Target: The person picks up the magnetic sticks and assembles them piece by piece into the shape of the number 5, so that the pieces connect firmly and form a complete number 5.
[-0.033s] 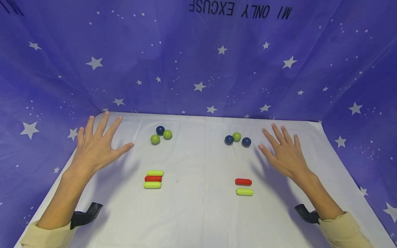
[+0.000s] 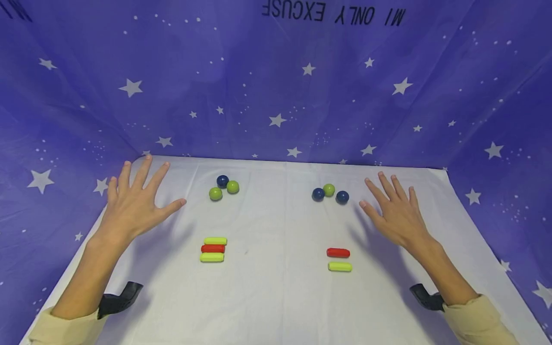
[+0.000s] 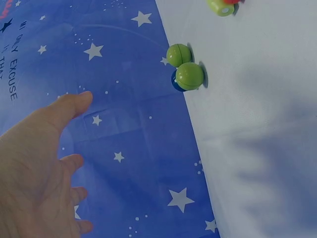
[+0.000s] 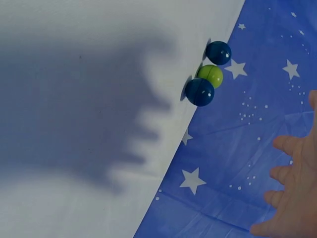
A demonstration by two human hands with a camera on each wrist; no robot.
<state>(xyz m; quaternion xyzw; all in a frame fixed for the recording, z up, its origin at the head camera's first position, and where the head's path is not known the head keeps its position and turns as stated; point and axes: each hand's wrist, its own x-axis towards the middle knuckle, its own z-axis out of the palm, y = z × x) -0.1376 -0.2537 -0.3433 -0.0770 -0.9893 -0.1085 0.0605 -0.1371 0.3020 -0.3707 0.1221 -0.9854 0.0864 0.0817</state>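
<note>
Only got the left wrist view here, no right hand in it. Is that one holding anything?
Observer: No, the right hand holds nothing; its fingers are spread.
Operator: Balls near it?
Observer: Three, just to its left: a green ball between two blue balls.
Operator: Cylinders on that side?
Observer: Two, with a gap between them: a red cylinder and, nearer the person, a yellow-green cylinder.

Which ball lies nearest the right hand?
The dark blue ball furthest right in the head view, left of the right hand; all others lie farther left.
</note>
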